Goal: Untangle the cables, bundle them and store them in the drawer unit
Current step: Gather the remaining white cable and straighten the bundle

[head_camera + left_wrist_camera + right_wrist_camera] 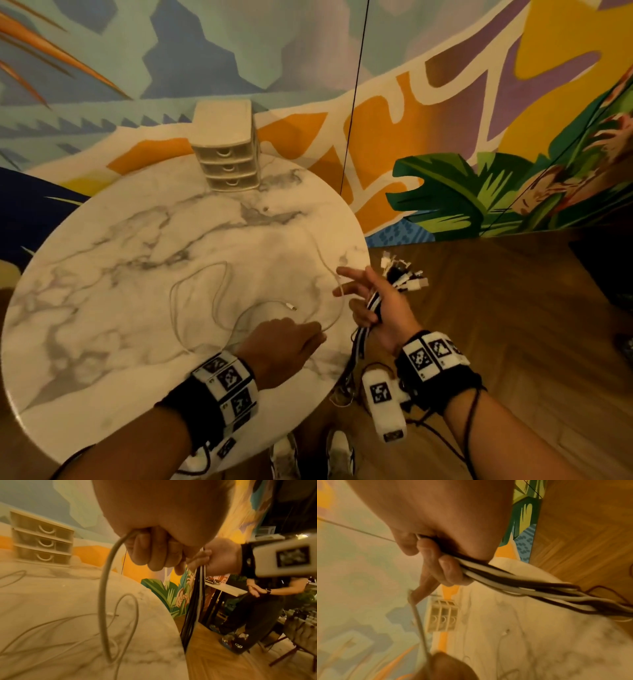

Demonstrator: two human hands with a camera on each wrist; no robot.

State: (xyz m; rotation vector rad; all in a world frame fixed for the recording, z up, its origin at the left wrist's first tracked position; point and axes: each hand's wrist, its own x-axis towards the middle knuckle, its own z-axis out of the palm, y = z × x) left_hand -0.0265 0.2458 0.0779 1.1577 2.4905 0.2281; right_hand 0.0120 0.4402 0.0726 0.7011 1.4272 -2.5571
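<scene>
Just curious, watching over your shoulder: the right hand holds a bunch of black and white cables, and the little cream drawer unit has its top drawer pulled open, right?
Not quite. The cream three-drawer plastic unit has all drawers closed, as the left wrist view shows. The right hand does hold the bunch of black and white cables.

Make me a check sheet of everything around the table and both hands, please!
Surface: round marble table.
Job's things: three-drawer unit at the far edge, drawers shut.
Clutter: nothing seen.
Hands: left hand pinches the white cable; right hand grips the cable bundle.
Cables: white cable lies looped on the table; black and white bundle hangs past the edge.
Surroundings: painted mural wall, wooden floor, a seated person.
</scene>
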